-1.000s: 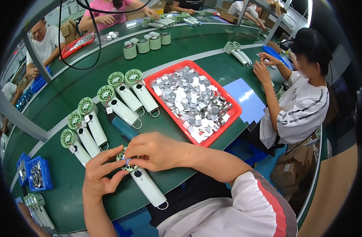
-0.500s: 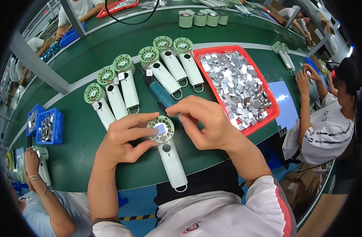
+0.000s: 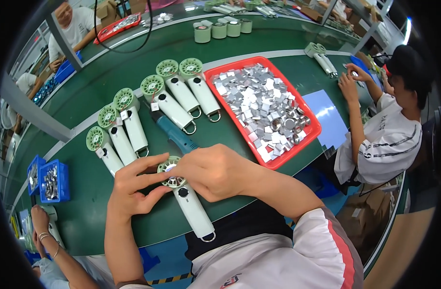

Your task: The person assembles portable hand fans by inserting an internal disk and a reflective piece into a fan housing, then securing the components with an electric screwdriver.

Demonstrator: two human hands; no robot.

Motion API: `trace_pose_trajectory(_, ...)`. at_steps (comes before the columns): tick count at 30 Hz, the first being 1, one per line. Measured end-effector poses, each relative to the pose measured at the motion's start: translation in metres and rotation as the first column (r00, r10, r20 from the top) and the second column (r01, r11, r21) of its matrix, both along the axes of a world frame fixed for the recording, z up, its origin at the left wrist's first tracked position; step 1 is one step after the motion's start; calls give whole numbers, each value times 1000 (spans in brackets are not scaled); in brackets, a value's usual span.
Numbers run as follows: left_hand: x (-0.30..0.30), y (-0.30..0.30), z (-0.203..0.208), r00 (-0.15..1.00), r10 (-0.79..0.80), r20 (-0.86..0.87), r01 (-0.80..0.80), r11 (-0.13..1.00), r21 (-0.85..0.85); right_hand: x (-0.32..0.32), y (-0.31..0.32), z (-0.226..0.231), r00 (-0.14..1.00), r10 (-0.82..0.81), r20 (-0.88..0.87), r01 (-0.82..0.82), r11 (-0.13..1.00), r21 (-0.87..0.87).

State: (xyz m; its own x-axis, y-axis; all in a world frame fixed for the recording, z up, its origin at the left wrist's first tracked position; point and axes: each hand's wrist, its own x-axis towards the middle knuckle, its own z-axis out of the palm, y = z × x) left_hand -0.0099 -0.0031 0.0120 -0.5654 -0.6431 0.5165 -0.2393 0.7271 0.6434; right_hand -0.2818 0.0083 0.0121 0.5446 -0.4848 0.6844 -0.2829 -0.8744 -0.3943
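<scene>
A pale green handheld fan (image 3: 195, 214) lies in front of me, its round slotted head away from me and its handle loop at the table's near edge. My left hand (image 3: 129, 188) grips the fan head from the left, thumb and fingers at its rim. Over the head's right side, my right hand (image 3: 211, 172) is closed with its fingertips at the hub. Whatever those fingertips pinch is hidden. Part of a small bluish, shiny patch shows at the hub. Beyond my hands lies a teal power screwdriver (image 3: 175, 132).
Several similar fans (image 3: 165, 103) lie in a row beyond. A red tray (image 3: 283, 159) of silver square pieces and round metal caps stands to the right, beside a bluish sheet (image 3: 326, 115). Blue bins (image 3: 61, 183) stand left. Co-workers sit on both sides (image 3: 394, 130).
My right hand has come down and left onto the fan's hub, covering much of the head. My left hand keeps its hold. The whole view has shifted, so the table things appear further left.
</scene>
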Motion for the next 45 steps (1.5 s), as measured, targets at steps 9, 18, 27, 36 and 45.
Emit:
trace_pose_trajectory(9, 15, 7, 3, 998, 24, 52, -23, 1000, -16, 4, -10, 8, 993, 102, 52, -107, 990, 93)
trace_pose_trajectory(18, 2, -3, -14, 992, -82, -96, 75, 995, -71, 12, -6, 63, 999, -8, -52, 10, 999, 52)
trace_pose_trajectory(27, -1, -7, -39, 986, -88, -140, 95, 995, 39, 175, -66, 109, 924, 358, -134, -364, 931, -24)
trace_pose_trajectory(36, -11, -2, -49, 997, -31, -68, 36, 997, 70, 418, -130, 68, 812, 350, -467, -421, 905, -53)
trace_pose_trajectory(45, 0, 9, -46, 988, 90, -126, -94, 995, -24, 479, -135, 29, 722, 279, -633, -308, 949, 67)
